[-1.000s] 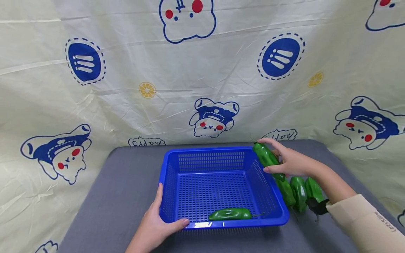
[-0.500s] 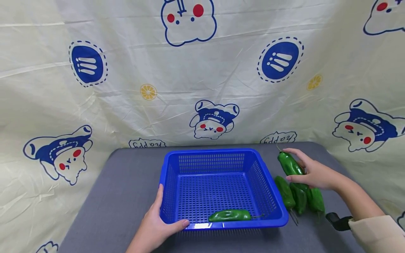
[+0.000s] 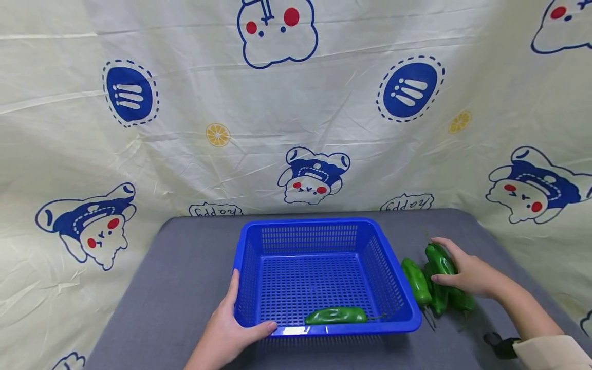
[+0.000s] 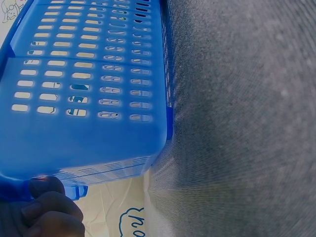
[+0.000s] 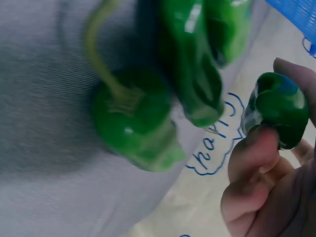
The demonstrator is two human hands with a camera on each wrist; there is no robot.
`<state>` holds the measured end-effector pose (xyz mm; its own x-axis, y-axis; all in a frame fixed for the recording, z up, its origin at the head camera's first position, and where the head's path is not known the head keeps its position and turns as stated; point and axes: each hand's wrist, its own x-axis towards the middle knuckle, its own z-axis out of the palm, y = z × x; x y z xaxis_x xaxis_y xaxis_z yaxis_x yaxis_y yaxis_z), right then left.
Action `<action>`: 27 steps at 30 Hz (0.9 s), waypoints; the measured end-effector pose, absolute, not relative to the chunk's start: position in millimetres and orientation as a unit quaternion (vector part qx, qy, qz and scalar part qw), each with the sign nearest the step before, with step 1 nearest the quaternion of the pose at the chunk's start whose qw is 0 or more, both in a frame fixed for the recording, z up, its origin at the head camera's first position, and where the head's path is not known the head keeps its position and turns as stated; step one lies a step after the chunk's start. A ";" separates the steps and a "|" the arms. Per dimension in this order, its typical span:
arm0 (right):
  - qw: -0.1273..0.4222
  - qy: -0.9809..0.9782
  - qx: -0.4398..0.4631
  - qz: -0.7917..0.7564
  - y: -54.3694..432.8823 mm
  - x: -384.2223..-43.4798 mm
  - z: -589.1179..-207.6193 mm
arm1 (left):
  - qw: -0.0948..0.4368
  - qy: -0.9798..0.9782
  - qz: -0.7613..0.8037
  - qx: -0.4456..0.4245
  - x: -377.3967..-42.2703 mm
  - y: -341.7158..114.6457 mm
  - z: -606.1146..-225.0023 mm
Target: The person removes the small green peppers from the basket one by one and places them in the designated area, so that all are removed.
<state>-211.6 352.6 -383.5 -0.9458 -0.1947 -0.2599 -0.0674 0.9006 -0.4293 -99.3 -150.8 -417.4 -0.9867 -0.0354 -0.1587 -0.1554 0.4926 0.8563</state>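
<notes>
My left hand grips the near left corner of a blue plastic basket, thumb over the near rim. In the left wrist view its curled fingers lie against the basket's rim. One green pepper lies inside the basket, along the near wall. To the right of the basket, my right hand holds another green pepper between thumb and fingers, above the loose peppers. The right wrist view shows the end of this held pepper apart from those on the table.
Beside the basket's right wall lie a green pepper and two others partly hidden by the held one, the rightmost pepper nearest my wrist. They rest on a grey cloth-covered table. A printed curtain hangs behind it.
My right hand has carried its green pepper from over the basket's right rim rightward and down to the loose peppers. The left hand and basket have stayed in place.
</notes>
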 end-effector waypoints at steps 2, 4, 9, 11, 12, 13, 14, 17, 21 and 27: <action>0.149 0.969 -0.067 -0.184 355.8 -212.6 -388.2 | 0.060 0.859 0.505 -0.055 -99.5 -150.3 -417.7; 0.151 0.972 -0.063 -0.170 357.3 -213.4 -392.4 | 0.059 0.858 0.507 -0.055 -99.7 -150.1 -417.8; 0.155 0.974 -0.057 -0.158 356.6 -214.0 -398.8 | 0.058 0.859 0.507 -0.054 -99.6 -150.0 -418.0; 0.156 0.975 -0.055 -0.146 355.0 -213.6 -398.9 | 0.059 0.858 0.507 -0.054 -99.4 -150.1 -418.3; 0.157 0.976 -0.051 -0.140 353.6 -213.1 -397.9 | 0.058 0.858 0.508 -0.053 -99.3 -150.1 -418.3; 0.155 0.978 -0.051 -0.132 352.6 -213.0 -397.2 | 0.059 0.858 0.508 -0.052 -99.2 -150.2 -418.4; 0.153 0.979 -0.048 -0.125 351.2 -212.6 -396.4 | 0.060 0.858 0.508 -0.052 -99.1 -150.2 -418.4; 0.136 0.982 -0.046 -0.121 346.3 -211.6 -392.8 | 0.060 0.860 0.504 -0.052 -99.0 -150.3 -418.2; 0.100 0.982 -0.056 -0.148 334.2 -212.1 -383.6 | 0.053 0.865 0.497 -0.048 -98.8 -150.9 -418.3; 0.051 0.976 -0.101 -0.188 303.6 -213.0 -361.3 | 0.052 0.866 0.495 -0.049 -99.2 -151.2 -418.8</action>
<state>-213.0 303.6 -361.3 -0.9744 -0.2164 -0.0608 -0.1783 0.9089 -0.3769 -99.2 -151.2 -418.8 -0.9898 -0.0338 -0.1385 -0.1366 0.5042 0.8527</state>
